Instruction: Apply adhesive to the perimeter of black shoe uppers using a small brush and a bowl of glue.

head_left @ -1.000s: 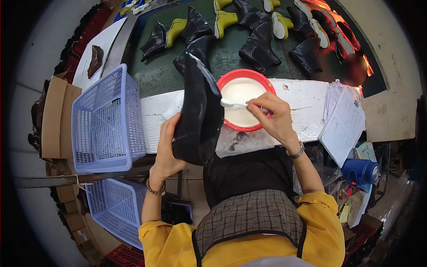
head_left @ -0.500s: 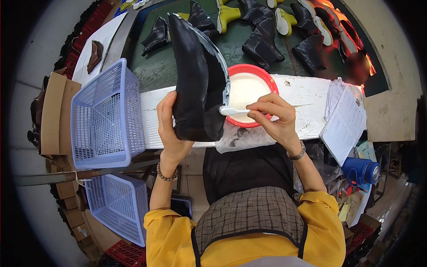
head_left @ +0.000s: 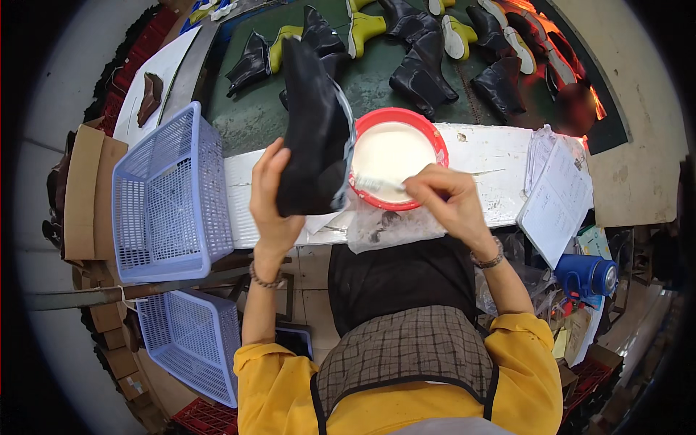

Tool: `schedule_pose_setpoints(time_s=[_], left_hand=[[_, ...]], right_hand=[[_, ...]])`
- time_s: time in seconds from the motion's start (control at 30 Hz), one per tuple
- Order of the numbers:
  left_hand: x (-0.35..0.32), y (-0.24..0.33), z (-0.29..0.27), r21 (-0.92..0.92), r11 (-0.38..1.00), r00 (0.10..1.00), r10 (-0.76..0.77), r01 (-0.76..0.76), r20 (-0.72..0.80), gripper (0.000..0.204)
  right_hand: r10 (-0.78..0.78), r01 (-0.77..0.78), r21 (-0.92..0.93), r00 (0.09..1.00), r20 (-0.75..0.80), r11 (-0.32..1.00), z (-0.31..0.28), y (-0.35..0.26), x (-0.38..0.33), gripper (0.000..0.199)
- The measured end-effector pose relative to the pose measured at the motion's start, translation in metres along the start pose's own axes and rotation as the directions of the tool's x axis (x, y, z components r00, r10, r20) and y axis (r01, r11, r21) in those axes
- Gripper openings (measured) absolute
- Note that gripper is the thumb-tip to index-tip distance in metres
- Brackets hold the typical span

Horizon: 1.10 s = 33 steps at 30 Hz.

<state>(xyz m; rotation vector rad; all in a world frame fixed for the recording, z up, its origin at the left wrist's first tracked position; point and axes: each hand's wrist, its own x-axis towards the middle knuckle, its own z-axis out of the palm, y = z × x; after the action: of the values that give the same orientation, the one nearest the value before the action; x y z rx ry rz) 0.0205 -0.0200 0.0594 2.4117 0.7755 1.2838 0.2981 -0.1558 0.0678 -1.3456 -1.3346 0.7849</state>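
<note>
My left hand (head_left: pixel 274 192) is closed around the lower part of a black leather boot upper (head_left: pixel 310 138), held up left of the bowl. A pale, whitish coating runs along the boot upper's right edge. A white toothbrush (head_left: pixel 383 185), smeared by motion, is pinched in my right hand (head_left: pixel 453 204). Its head is close to that coated edge, over the near side of a red bowl (head_left: pixel 441 148); whether it touches, I cannot tell. White liquid (head_left: pixel 395 151) fills much of the bowl, which stands on a white board (head_left: pixel 500 156).
Black boot uppers (head_left: pixel 424 72) and yellow ones (head_left: pixel 366 30) lie on the green table (head_left: pixel 246 119) beyond. A blue plastic basket (head_left: pixel 156 210) stands left, with another basket (head_left: pixel 190 333) lower. Papers (head_left: pixel 554 196) and a blue bottle (head_left: pixel 586 275) are at right.
The boot upper has turned and shifted slightly in my left hand, its top now lower. My right hand has moved slightly down with the toothbrush, whose head has shifted left.
</note>
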Motion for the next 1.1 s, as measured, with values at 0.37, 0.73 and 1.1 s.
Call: schedule_pose_setpoints(time_s=[0.37,0.73,1.1], left_hand=[[-0.052,-0.018,-0.071,-0.664,-0.037,0.544,-0.541,0.747,0.642,0.065],[-0.073,-0.032,-0.064,-0.737,-0.445,0.761,-0.169,0.509,0.627,0.066],[-0.060,-0.010,-0.065,-0.677,-0.334,0.641,-0.229,0.655,0.733,0.067]], right_hand=[[-0.139,0.087,-0.410,0.985,-0.099,0.908,-0.052,0.015,0.027,0.012],[-0.357,0.325,-0.356,0.934,-0.025,0.876,-0.043,0.031,0.028,0.015],[-0.449,0.431,-0.343,0.893,0.027,0.835,-0.030,0.004,0.054,0.011]])
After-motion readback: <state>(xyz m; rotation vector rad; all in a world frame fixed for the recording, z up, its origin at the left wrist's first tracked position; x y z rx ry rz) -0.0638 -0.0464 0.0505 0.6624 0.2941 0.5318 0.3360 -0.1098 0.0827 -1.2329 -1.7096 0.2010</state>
